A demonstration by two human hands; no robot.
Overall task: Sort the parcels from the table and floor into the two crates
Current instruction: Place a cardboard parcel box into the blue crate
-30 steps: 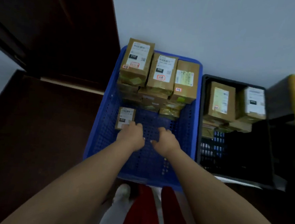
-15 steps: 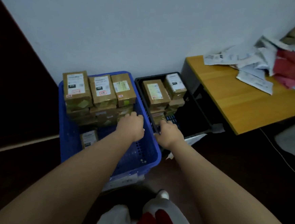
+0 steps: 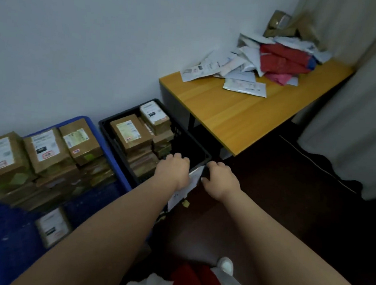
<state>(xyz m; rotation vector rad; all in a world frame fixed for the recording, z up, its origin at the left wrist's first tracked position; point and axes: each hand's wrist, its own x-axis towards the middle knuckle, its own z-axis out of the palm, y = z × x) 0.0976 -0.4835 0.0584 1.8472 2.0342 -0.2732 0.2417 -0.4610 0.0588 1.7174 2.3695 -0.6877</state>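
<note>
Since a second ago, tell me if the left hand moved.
Yes. The left hand went right, from above the blue crate to the black crate.
</note>
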